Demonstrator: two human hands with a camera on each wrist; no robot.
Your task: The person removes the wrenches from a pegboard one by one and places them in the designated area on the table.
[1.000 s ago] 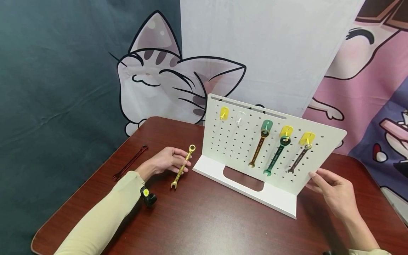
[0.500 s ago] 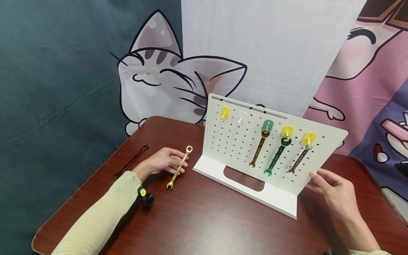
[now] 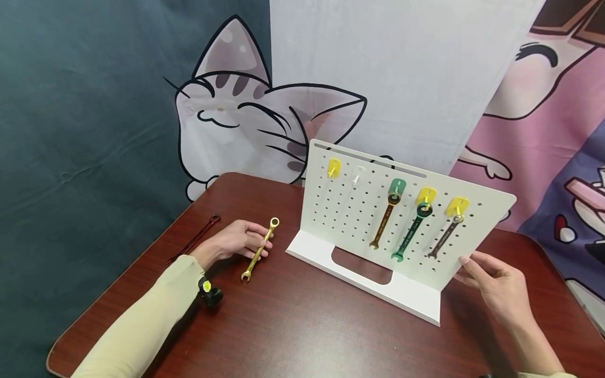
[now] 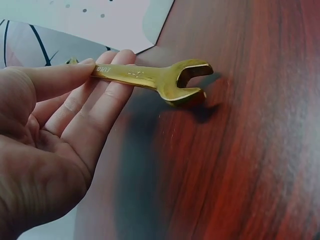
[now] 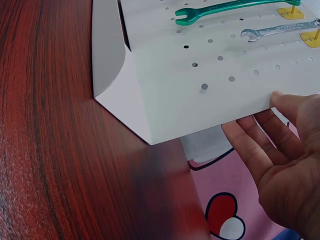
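My left hand (image 3: pixel 238 240) pinches a gold combination wrench (image 4: pixel 132 75) between thumb and fingers, its open jaw pointing toward me and its ring end away. In the left wrist view the wrench casts a shadow on the table below. With thumb in front and fingers behind, my right hand (image 3: pixel 501 286) grips the right edge of a white pegboard stand (image 5: pixel 175 110). On the board hang an orange-brown wrench (image 3: pixel 382 226), a green wrench (image 3: pixel 410 233) and a small silvery wrench (image 3: pixel 443 237). A yellow hook (image 3: pixel 333 169) and a clear hook (image 3: pixel 357 177) at its left bear nothing.
A dark red wrench (image 3: pixel 195 239) lies on the brown wooden table (image 3: pixel 283 325), left of my left hand. Behind the table hangs a cloth backdrop (image 3: pixel 402 68) with cartoon figures. The stand's white base (image 3: pixel 309 254) reaches forward over the tabletop.
My left hand has drifted slightly left and away from the board, carrying the gold wrench. The right hand keeps its grip on the board's edge.
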